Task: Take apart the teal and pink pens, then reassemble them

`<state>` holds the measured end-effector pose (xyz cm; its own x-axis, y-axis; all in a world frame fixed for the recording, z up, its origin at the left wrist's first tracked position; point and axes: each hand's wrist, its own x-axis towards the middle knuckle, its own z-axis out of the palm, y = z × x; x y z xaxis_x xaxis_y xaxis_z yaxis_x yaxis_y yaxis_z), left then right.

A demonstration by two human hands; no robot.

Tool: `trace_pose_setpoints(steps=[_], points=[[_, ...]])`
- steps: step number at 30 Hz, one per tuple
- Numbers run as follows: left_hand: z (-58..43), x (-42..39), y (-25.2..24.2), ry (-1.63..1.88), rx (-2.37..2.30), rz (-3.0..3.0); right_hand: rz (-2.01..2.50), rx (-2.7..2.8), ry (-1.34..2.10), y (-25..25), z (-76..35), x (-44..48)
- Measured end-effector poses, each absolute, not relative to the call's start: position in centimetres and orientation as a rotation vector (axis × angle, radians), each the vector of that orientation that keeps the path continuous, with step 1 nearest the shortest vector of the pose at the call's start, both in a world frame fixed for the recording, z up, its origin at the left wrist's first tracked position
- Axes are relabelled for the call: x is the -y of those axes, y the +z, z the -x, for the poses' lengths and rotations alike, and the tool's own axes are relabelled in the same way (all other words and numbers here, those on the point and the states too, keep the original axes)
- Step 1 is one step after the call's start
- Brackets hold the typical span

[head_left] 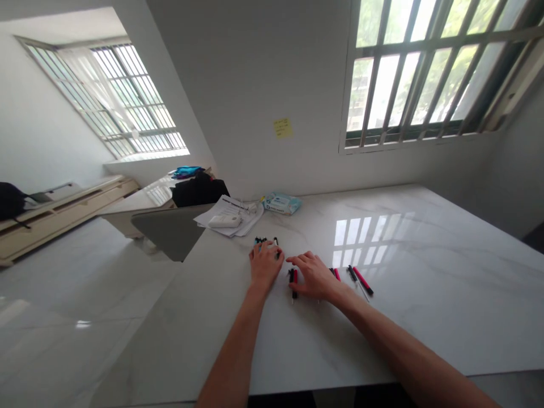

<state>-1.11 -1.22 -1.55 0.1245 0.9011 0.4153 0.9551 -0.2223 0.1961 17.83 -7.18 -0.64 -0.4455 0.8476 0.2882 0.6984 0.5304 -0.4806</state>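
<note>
My left hand (266,264) lies over a small bunch of pen parts (260,240), black and light blue, its fingers bent across them and partly hiding them. A black-and-white pen part (276,242) shows beside its fingers. To the right, my right hand (313,276) hovers low with fingers apart. Its thumb is close to a red pen part (295,277), which lies alongside a black pen part (291,284); whether the thumb touches cannot be told. Past that wrist lie another red piece (337,274), a black pen part (352,273) and a longer red pen barrel (363,280).
On the glossy white marbled table (425,306), printed papers (227,207) hold a white box-like object (225,221). A light-blue wipes packet (281,203) is by the wall. A yellow note (283,128) sticks there. A grey chair back (165,226) stands left.
</note>
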Motion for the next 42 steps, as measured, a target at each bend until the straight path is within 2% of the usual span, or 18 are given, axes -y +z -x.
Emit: trace_pose_setpoints(steps=[10,15,23,26,29,33,38,42], points=[[2.3,1.3,-0.7,-0.740,2.021,2.165,1.278,2.316,0.384,-0.3,-17.1,7.0],[1.2,1.5,0.1,-1.104,1.831,2.376,1.271,2.205,0.312,0.4,-18.0,6.6],[-0.9,2.6,0.7,-1.739,1.791,3.107,1.008,1.944,0.176,0.8,-19.4,5.7],[-0.8,2.1,0.5,-1.909,1.818,3.121,0.978,1.925,0.182,0.8,-19.4,5.7],[-0.2,1.3,0.2,-2.040,1.915,2.875,1.044,1.894,0.213,0.3,-19.1,5.5],[0.6,0.7,0.0,-1.944,1.998,2.530,1.188,1.984,0.328,-0.8,-18.2,4.9],[0.8,0.8,0.1,-1.877,1.985,2.471,1.240,2.151,0.432,-1.7,-16.3,4.8],[0.6,1.1,0.4,-1.775,1.949,2.494,1.154,2.045,0.504,-1.5,-16.2,4.8]])
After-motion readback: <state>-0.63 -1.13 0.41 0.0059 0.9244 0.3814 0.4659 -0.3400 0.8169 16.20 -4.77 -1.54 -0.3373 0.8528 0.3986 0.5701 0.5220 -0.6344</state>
